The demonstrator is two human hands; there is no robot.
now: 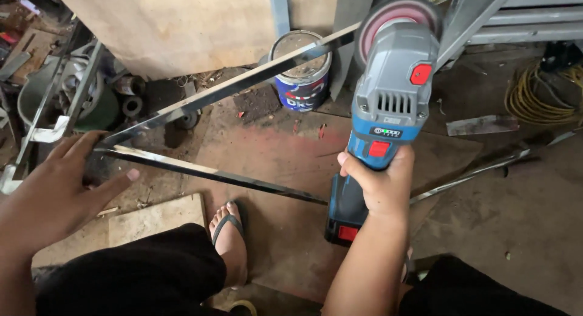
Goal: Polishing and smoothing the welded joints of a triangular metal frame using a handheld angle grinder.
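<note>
Blue cordless grinder (392, 103) gripped in right hand (379, 185), fingers wrapped around its handle. Left hand (57, 188) spread open, fingers splayed, resting on polished steel frame (200, 97).

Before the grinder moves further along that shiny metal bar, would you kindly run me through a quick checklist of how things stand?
1. Grip on the tool: right hand wraps the blue cordless grinder by its handle: ok.
2. Workpiece steadied: left hand lies open-fingered at the corner where the two polished metal bars meet, pressing rather than gripping: ok.
3. Disc on the work: the disc sits at the upper bar; actual contact: cannot tell.
4. Hand protection: both hands bare: not ok.
5. Feet: bare foot in a sandal right under the lower bar: not ok.
6. Nearby clutter: paint can stands close under the upper bar: not ok.
</note>
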